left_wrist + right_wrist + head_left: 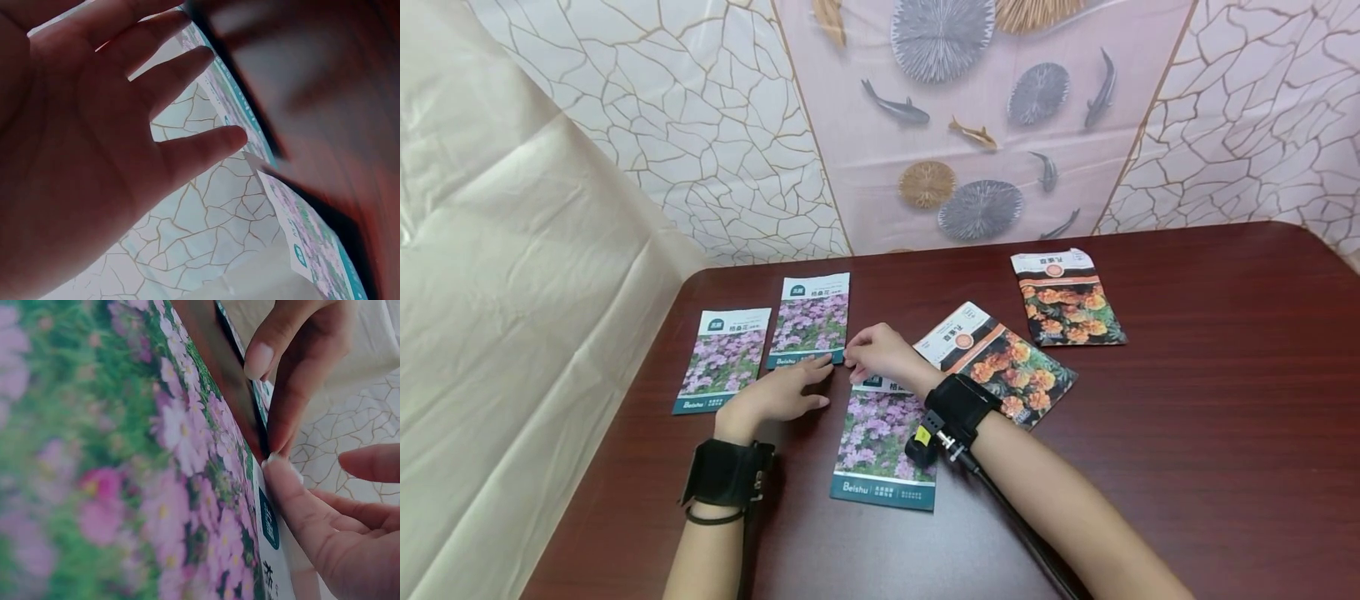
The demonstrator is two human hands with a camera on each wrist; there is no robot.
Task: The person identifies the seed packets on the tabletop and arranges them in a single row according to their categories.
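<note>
Two seed packets with purple flowers lie at the left, an outer packet [721,362] and an upper packet [810,321]. My left hand [781,390] reaches to the lower edge of the upper packet, its fingers mostly straight and touching that edge. In the left wrist view the palm [81,125] shows, with the fingers spread. A third purple-flower seed packet [880,433] lies nearer me. At its top left corner my right hand [887,354] pinches with thumb and finger, close to the left fingertips. The right wrist view shows this corner beside the fingertips [284,478].
An orange-flower seed packet [1011,375] lies slanted beside the right wrist, partly covered by it. Another orange-flower packet [1070,304] lies farther back at the right. The dark red table [1210,400] meets a patterned cloth [737,150] at its back edge.
</note>
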